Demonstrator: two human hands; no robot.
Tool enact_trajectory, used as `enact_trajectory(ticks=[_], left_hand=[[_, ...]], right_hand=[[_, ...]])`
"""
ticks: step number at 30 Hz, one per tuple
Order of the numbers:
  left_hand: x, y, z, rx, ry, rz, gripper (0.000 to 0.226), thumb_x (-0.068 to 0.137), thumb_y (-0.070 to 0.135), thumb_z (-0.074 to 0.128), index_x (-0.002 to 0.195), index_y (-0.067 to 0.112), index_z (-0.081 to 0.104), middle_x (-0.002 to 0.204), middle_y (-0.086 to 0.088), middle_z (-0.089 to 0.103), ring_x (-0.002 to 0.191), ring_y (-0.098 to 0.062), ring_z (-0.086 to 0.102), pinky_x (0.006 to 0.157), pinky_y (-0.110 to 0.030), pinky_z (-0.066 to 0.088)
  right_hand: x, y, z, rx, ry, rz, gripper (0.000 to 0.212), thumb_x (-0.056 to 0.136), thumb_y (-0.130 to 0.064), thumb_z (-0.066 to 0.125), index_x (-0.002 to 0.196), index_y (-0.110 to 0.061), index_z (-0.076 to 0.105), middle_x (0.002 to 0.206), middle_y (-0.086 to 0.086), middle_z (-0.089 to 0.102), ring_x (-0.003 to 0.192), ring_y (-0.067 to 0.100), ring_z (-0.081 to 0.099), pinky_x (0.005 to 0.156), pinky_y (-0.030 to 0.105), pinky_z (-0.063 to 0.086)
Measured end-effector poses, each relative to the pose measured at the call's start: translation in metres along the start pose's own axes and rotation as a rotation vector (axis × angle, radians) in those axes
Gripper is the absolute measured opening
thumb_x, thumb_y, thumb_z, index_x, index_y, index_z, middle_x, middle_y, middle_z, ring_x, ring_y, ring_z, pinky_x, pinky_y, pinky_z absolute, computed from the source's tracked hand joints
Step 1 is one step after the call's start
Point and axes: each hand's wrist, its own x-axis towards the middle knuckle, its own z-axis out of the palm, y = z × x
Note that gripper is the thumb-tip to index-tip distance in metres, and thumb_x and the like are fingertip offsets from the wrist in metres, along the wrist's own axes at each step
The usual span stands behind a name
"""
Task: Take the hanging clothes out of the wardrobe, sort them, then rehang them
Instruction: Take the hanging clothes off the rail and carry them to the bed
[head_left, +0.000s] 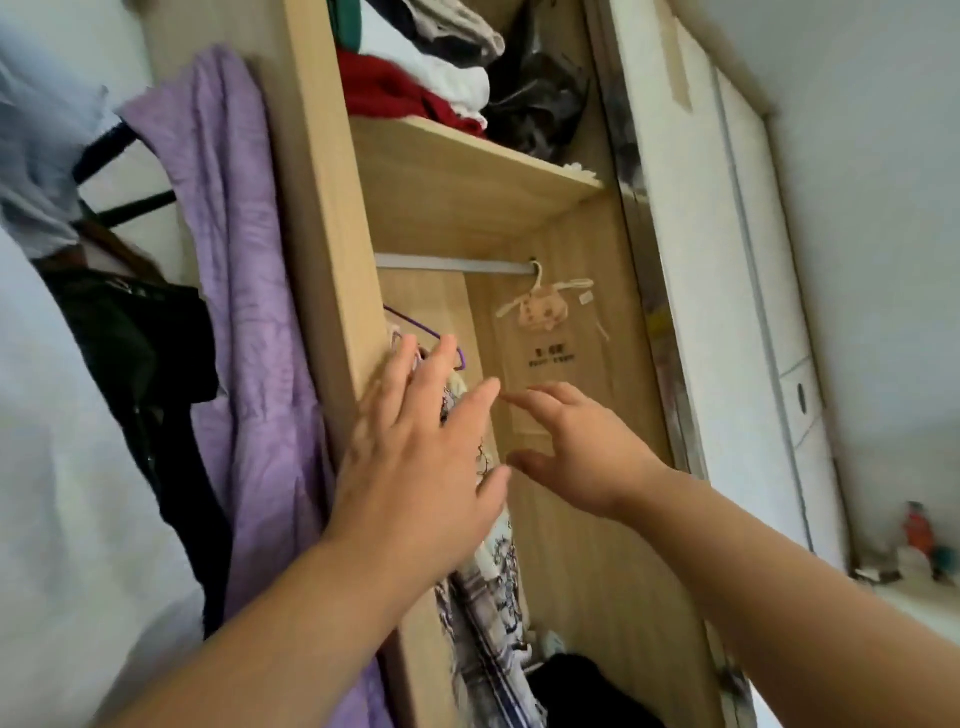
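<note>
- Far left, outside the wardrobe, we note a black garment (145, 353) and a purple garment (234, 260) draped against the outer face of the side panel (322, 208). Neither is on the rail.
- Left hand (415, 457): the fingers are straight and it is raised at the panel's inner edge, gripping nothing. We cannot tell whether its fingertips touch the purple hanger (415, 325) just above them.
- Patterned garment (493, 597): it hangs at the left end of the compartment with its long axis vertical, running from the hanger region down past the left wrist. It lies directly behind and below the left hand, so we judge that hand the nearer one for the lift.
- Right hand (576, 447): the fingers are spread, the thumb is low, and it is empty. It sits just right of the garment, near the left hand but not touching it.
- Rail (457, 263): it runs horizontally above both hands. The hanger's hook is hidden, and we judge it must clear the rail upward before the garment comes out.
- Right end of the rail: a small cream garment (540, 312) hangs on its own hanger, well apart from both hands.
</note>
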Motion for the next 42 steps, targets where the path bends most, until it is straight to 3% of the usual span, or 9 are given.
enact_trajectory(ticks=[4,9,12,15,18,22,28,36,42], left_hand=[[0.047,-0.018,-0.008,0.213,0.090,-0.152,0.067,0.068,0.041,0.070,0.131,0.027,0.051,0.154,-0.011,0.025,0.144,-0.032,0.011,0.110,-0.055,0.012],[0.095,-0.040,-0.022,0.415,0.159,-0.314,0.076,0.075,0.037,0.066,0.142,0.015,0.038,0.156,-0.021,0.012,0.144,-0.038,0.005,0.111,-0.056,0.018],[0.109,-0.040,-0.020,0.393,0.201,-0.402,0.083,0.080,0.021,0.065,0.148,0.005,0.021,0.154,-0.028,0.005,0.145,-0.038,0.003,0.118,-0.042,0.008],[0.112,-0.034,-0.013,0.242,0.319,-0.494,0.078,0.083,0.005,0.059,0.148,0.001,0.015,0.155,-0.022,0.014,0.144,-0.033,0.014,0.115,-0.035,0.014],[0.111,-0.033,-0.009,0.272,0.389,-0.531,0.079,0.082,0.004,0.060,0.147,-0.001,0.016,0.150,-0.020,0.027,0.138,-0.029,0.023,0.108,-0.022,0.014],[0.110,-0.040,-0.009,0.350,0.378,-0.553,0.083,0.080,0.008,0.062,0.148,0.001,0.015,0.152,-0.016,0.027,0.137,-0.022,0.021,0.103,-0.006,0.004],[0.110,-0.042,-0.009,0.430,0.369,-0.572,0.083,0.082,0.019,0.057,0.151,0.012,0.011,0.155,-0.005,0.022,0.138,-0.013,0.018,0.101,-0.011,0.010],[0.112,-0.038,-0.009,0.472,0.348,-0.593,0.082,0.084,0.021,0.054,0.151,0.015,0.007,0.156,-0.003,0.019,0.139,-0.011,0.015,0.106,-0.017,0.014],[0.115,-0.030,-0.009,0.468,0.334,-0.636,0.081,0.085,0.018,0.054,0.151,0.012,0.008,0.156,-0.006,0.018,0.139,-0.016,0.019,0.107,-0.028,0.024]], right_hand=[[0.071,0.027,0.003,0.103,0.001,-0.123,0.062,0.085,-0.046,0.060,0.141,-0.032,0.036,0.141,-0.003,0.042,0.128,0.017,0.042,0.104,0.040,0.039],[0.149,0.040,0.011,0.197,-0.041,-0.259,0.058,0.089,-0.044,0.056,0.141,-0.024,0.039,0.142,0.005,0.044,0.128,0.023,0.043,0.104,0.029,0.034],[0.186,0.038,0.020,0.288,-0.062,-0.273,0.054,0.093,-0.040,0.051,0.142,-0.019,0.039,0.143,0.008,0.045,0.129,0.024,0.044,0.101,0.026,0.034],[0.212,0.034,0.037,0.410,-0.105,-0.236,0.052,0.096,-0.034,0.048,0.142,-0.014,0.038,0.143,0.008,0.046,0.130,0.024,0.044,0.101,0.026,0.034],[0.228,0.029,0.059,0.554,-0.131,-0.195,0.052,0.093,-0.030,0.052,0.140,-0.009,0.042,0.134,0.011,0.055,0.123,0.027,0.050,0.099,0.030,0.039],[0.249,0.024,0.084,0.649,-0.142,-0.104,0.041,0.091,-0.024,0.055,0.129,-0.008,0.054,0.122,0.011,0.063,0.109,0.028,0.058,0.083,0.025,0.042],[0.278,0.029,0.092,0.672,-0.133,-0.002,0.025,0.092,-0.023,0.052,0.090,-0.003,0.068,0.075,0.010,0.061,0.074,0.029,0.055,0.052,0.025,0.032],[0.288,0.057,0.071,0.717,0.057,0.015,0.027,0.095,-0.025,0.048,0.107,-0.010,0.067,0.099,0.015,0.068,0.091,0.034,0.057,0.068,0.027,0.037],[0.274,0.089,0.055,0.700,0.094,-0.013,0.026,0.094,-0.026,0.048,0.099,-0.010,0.068,0.082,0.010,0.065,0.080,0.030,0.057,0.065,0.031,0.043]])
